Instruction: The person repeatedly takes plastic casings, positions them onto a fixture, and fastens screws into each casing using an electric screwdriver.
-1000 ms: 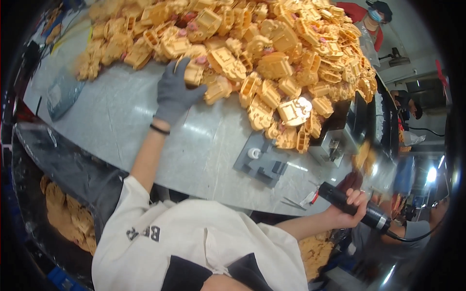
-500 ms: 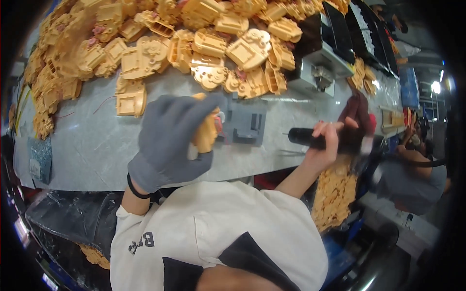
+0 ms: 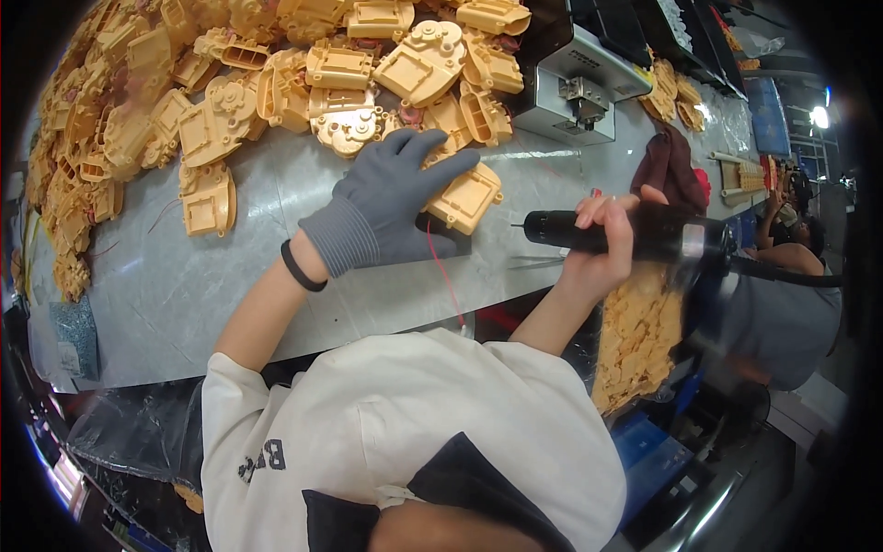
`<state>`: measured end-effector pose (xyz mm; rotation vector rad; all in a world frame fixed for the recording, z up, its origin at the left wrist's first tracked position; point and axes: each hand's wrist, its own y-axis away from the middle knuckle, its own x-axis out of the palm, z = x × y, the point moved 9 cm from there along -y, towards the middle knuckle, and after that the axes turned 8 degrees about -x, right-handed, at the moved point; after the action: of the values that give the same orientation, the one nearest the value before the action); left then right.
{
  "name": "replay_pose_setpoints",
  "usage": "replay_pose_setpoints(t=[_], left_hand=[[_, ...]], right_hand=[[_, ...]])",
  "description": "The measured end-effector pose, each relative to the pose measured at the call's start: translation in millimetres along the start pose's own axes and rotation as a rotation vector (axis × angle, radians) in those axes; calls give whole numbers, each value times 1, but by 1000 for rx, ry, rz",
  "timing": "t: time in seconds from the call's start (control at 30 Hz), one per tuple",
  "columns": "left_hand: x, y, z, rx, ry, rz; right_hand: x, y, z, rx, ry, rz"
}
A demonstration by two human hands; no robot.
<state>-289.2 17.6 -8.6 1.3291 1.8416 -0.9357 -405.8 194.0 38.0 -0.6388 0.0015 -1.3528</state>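
Note:
A grey knit glove covers my left hand (image 3: 391,198), whose fingers are closed round a pale yellow plastic housing (image 3: 467,200). A thin red wire (image 3: 445,273) hangs from this housing toward the table's near edge. The housing is over a dark grey fixture (image 3: 377,253), which the glove and the part mostly hide; whether they touch I cannot tell. To the right, my bare right hand (image 3: 602,244) is wrapped round a black electric screwdriver (image 3: 667,241). The tool lies level, its thin bit (image 3: 517,225) pointing left toward the housing, with a gap between them.
Similar yellow housings (image 3: 212,120) are heaped along the back and left. A silver box-shaped machine (image 3: 552,97) stands behind, with a dark red cloth (image 3: 670,170) to its right. Tweezers (image 3: 538,262) lie below the bit. A blue-grey bag (image 3: 74,336) sits far left; another person (image 3: 782,304) is at right.
My left hand has moved right and away from me with the housing, now turned open face up over the fixture. The screwdriver has shifted slightly left and up. The view has shifted too.

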Motion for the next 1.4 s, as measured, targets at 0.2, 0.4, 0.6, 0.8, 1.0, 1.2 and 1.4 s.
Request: replay_pose_setpoints(t=[0.2, 0.4, 0.6, 0.8, 1.0, 1.2, 1.4], left_hand=[[5, -5, 11, 54, -31, 132], [-37, 46, -16, -77, -192, -46], [-7, 54, -10, -137, -163, 136], [-86, 55, -30, 48, 170, -360], [-92, 77, -10, 18, 164, -476], [1, 62, 24, -176, 84, -147], [15, 64, 41, -314, 129, -159]], right_hand=[[7, 3, -3, 25, -11, 18], [-13, 0, 2, -4, -41, -1], [7, 2, -9, 18, -3, 47], [-12, -30, 23, -177, -111, 64], [32, -117, 31, -355, -56, 70], [58, -131, -15, -286, 122, 179], [62, -69, -2, -141, -107, 335]])
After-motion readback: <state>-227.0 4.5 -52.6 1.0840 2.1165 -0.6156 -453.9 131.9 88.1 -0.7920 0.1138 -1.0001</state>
